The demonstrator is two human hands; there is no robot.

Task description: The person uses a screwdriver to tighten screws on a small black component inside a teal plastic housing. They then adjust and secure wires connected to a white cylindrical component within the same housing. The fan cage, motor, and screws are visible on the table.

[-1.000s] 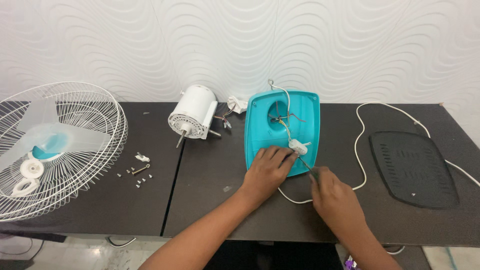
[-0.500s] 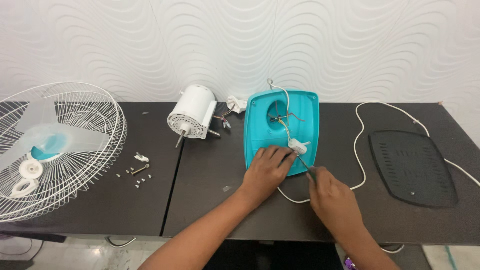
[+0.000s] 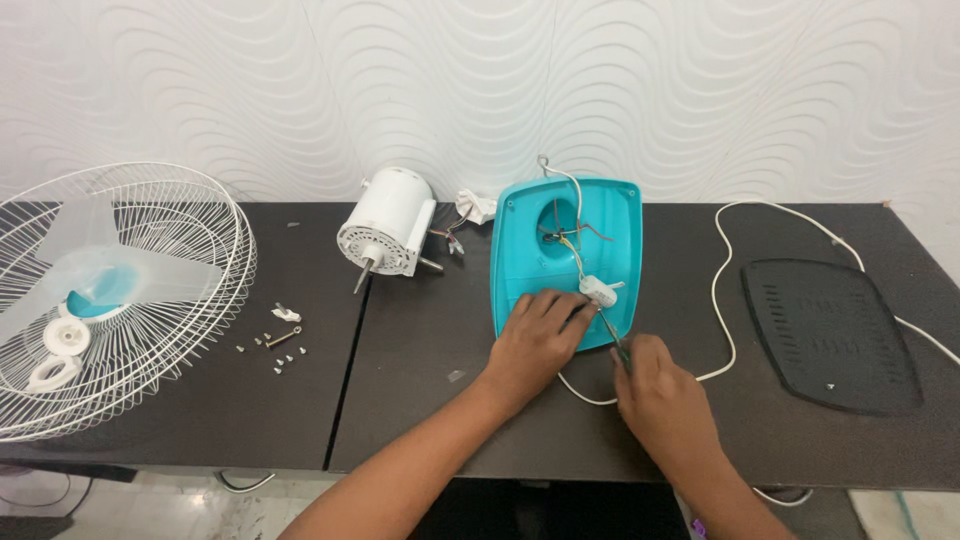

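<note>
- The dark counter (image 3: 420, 400) carries all the parts and stands against a white wall with a wavy pattern.
- A white wire fan guard (image 3: 120, 300) lies flat at the left end, with a pale blue blade inside it.
- A dark plastic cover (image 3: 830, 335) lies at the right end, well apart from the hands.
- The turquoise fan housing (image 3: 530, 260) lies in the middle, open side up, with wires inside.
- A white motor (image 3: 390, 235) lies just left of the housing.
- A white cord (image 3: 722, 290) curves between the housing and the dark cover.
- The left hand (image 3: 535, 345) presses flat on the lower edge of the housing, its grip spread.
- The right hand (image 3: 665, 395) has its grip closed around a thin tool (image 3: 612, 335), which points to a small white part (image 3: 598, 292) on the housing.
- Small screws (image 3: 275, 345) lie loose near the guard.
</note>
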